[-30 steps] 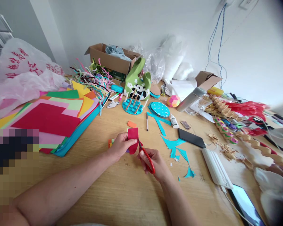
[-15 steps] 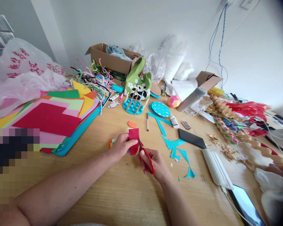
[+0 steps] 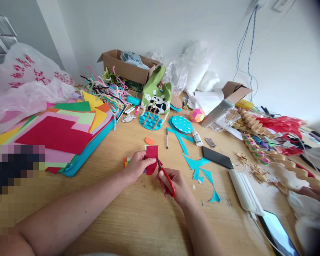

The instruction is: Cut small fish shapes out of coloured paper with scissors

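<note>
Between the thumb and fingers of my left hand [image 3: 138, 164] is a small red piece of felt or paper [image 3: 152, 152]; its exact material I cannot tell. My right hand [image 3: 176, 185] grips red-handled scissors [image 3: 170, 185], their blades at the right edge of the red piece. Small coloured pieces [image 3: 126, 161] lie on the table just behind my left hand, partly covered by it. An orange piece [image 3: 149, 141] rests a little farther back. Beyond it stands a pen [image 3: 167, 138] lying lengthwise.
Coloured sheets [image 3: 53, 135] are stacked at left. Turquoise scraps [image 3: 196, 163], a black slab [image 3: 217, 157], a white power bank [image 3: 245, 190] and a phone [image 3: 278, 231] lie at right. Farther back are a green panda bag [image 3: 156, 96], turquoise discs [image 3: 181, 124] and a grey bottle [image 3: 217, 113].
Almost nothing differs. Both hands keep their hold, and the scissors stay at the red piece's right edge with only a very slight shift.
</note>
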`<state>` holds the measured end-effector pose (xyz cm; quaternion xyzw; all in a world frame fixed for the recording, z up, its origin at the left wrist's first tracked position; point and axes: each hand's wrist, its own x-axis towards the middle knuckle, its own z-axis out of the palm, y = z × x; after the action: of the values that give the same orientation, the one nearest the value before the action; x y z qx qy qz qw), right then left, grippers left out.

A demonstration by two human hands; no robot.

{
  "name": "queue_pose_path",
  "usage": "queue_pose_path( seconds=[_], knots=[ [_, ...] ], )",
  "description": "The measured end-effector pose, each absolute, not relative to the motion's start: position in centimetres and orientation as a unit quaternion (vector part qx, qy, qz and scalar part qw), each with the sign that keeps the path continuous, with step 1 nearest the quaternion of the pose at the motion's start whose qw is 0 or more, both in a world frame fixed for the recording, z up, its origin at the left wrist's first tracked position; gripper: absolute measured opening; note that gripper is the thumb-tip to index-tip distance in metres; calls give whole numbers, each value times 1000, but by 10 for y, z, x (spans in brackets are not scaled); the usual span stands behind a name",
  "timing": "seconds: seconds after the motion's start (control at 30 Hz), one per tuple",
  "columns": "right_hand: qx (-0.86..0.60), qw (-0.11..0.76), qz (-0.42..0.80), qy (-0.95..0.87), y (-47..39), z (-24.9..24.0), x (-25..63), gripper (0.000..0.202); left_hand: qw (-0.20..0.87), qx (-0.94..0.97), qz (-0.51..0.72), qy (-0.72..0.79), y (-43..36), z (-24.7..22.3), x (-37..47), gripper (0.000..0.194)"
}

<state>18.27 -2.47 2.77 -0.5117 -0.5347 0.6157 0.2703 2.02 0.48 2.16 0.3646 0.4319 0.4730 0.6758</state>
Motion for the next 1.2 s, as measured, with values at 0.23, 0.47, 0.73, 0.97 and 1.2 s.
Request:
queue_pose_path(
  seconds=[0.23, 0.47, 0.73, 0.97, 1.2],
  knots=[
    [-510, 269, 617, -536, -25, 27, 183, 51, 679, 375, 468, 424, 6, 23, 19, 20],
    [-507, 261, 624, -534, -25, 28, 182, 51, 683, 381, 463, 418, 6, 22, 20, 19],
    [-510, 262, 621, -534, -25, 27, 183, 51, 681, 379, 456, 430, 6, 23, 18, 19],
    [-519, 257, 614, -536, -24, 29, 183, 52, 684, 374, 456, 430, 6, 24, 17, 18],
    [-512, 263, 615, -539, -24, 28, 184, 53, 672, 373, 467, 438, 7, 22, 17, 22]
  ],
)
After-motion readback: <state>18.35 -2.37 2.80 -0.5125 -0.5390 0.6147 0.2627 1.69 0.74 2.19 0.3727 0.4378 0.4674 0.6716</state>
